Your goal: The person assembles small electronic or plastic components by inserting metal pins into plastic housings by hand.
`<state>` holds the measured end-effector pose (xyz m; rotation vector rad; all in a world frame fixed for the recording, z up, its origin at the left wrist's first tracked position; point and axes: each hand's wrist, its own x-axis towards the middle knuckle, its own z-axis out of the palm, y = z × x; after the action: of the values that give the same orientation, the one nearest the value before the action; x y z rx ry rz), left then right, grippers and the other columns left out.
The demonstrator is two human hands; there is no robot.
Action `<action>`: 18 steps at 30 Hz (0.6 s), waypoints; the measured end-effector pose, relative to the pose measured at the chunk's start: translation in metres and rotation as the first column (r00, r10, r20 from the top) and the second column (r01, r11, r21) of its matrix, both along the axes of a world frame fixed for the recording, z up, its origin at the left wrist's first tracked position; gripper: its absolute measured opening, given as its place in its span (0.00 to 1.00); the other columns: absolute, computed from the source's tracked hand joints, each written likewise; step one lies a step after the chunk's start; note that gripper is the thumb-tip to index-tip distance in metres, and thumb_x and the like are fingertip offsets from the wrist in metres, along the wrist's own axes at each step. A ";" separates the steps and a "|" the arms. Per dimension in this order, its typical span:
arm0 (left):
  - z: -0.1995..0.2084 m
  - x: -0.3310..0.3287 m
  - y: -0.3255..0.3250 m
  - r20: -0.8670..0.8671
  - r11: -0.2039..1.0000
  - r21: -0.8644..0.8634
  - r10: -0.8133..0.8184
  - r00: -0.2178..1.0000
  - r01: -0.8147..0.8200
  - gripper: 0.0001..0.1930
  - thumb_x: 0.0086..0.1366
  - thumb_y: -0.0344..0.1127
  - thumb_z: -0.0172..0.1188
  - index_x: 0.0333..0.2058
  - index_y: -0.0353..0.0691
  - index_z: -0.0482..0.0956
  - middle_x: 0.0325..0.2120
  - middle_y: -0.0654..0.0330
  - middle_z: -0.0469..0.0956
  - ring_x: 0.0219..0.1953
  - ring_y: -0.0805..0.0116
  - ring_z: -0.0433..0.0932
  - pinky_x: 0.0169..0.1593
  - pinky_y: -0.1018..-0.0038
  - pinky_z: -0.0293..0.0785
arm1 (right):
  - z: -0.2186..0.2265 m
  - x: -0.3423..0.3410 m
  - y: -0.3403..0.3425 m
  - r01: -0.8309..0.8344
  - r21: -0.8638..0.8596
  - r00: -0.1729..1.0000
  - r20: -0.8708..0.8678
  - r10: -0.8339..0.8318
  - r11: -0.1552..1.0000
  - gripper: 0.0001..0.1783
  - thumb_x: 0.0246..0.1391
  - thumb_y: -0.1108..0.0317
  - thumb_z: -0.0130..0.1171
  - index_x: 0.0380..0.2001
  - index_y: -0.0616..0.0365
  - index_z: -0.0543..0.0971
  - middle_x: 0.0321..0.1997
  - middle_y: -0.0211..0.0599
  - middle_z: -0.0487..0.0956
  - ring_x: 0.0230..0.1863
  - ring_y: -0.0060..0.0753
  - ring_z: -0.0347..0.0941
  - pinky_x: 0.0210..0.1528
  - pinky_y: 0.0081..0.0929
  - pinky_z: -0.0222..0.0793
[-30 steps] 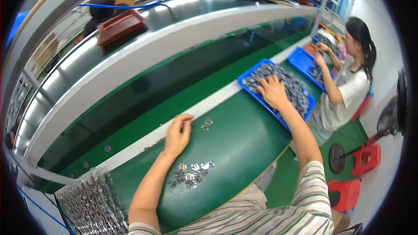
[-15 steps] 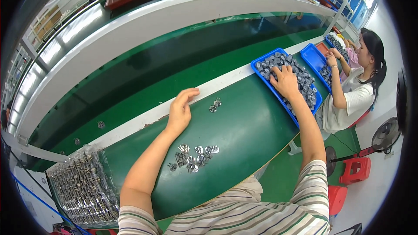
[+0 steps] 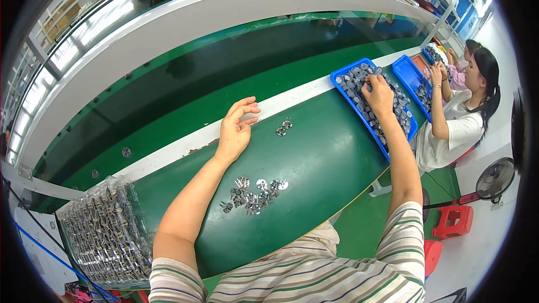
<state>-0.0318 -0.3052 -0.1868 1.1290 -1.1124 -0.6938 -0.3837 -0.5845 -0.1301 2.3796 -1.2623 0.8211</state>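
Now | blue tray (image 3: 413,127): grey parts (image 3: 355,82) | right hand (image 3: 379,99) over them, grip unclear | left hand (image 3: 233,133): fingers parted

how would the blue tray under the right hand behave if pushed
The blue tray would probably slide rather than tip, being broad and low on the shiny green table. It may feel fairly heavy, since so many small grey parts fill it. Those look loosely piled, so a sharp shove could shift or spill some.
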 end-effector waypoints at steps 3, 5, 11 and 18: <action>-0.007 0.002 -0.004 -0.031 1.000 0.023 -0.014 0.999 0.014 0.30 0.53 0.07 0.39 0.49 0.34 0.81 0.66 0.52 0.70 0.67 0.57 0.75 0.65 0.65 0.79 | 0.000 -0.003 -0.006 -0.040 -0.131 0.998 0.033 0.045 0.991 0.08 0.54 0.66 0.68 0.37 0.50 0.83 0.37 0.39 0.81 0.35 0.52 0.82 0.35 0.45 0.81; -0.007 0.003 -0.004 -0.022 0.999 0.039 -0.028 0.999 0.029 0.31 0.54 0.07 0.39 0.51 0.34 0.81 0.68 0.53 0.68 0.67 0.58 0.74 0.65 0.65 0.78 | 0.006 0.005 0.003 -0.073 -0.115 0.995 0.054 0.080 0.991 0.07 0.54 0.66 0.68 0.37 0.50 0.83 0.36 0.39 0.81 0.34 0.52 0.82 0.35 0.44 0.81; 0.003 -0.003 0.000 0.143 0.998 0.035 -0.057 0.988 0.052 0.29 0.56 0.09 0.42 0.53 0.33 0.81 0.64 0.53 0.73 0.64 0.63 0.77 0.65 0.68 0.76 | -0.006 0.067 0.086 -0.487 -0.025 0.864 0.128 0.486 0.873 0.09 0.51 0.71 0.69 0.36 0.49 0.81 0.34 0.36 0.79 0.34 0.45 0.81 0.34 0.40 0.80; -0.003 -0.001 -0.001 0.192 0.997 0.067 -0.051 0.980 0.039 0.27 0.57 0.10 0.43 0.51 0.33 0.82 0.57 0.54 0.79 0.60 0.63 0.80 0.64 0.70 0.76 | -0.026 0.095 0.151 -0.437 0.228 0.893 -0.002 0.450 0.870 0.14 0.55 0.62 0.71 0.43 0.50 0.82 0.49 0.40 0.78 0.53 0.46 0.75 0.50 0.46 0.72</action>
<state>-0.0327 -0.3060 -0.1895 1.2483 -1.2916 -0.6680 -0.2885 -0.4338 -0.1557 2.9138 -0.8235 0.7588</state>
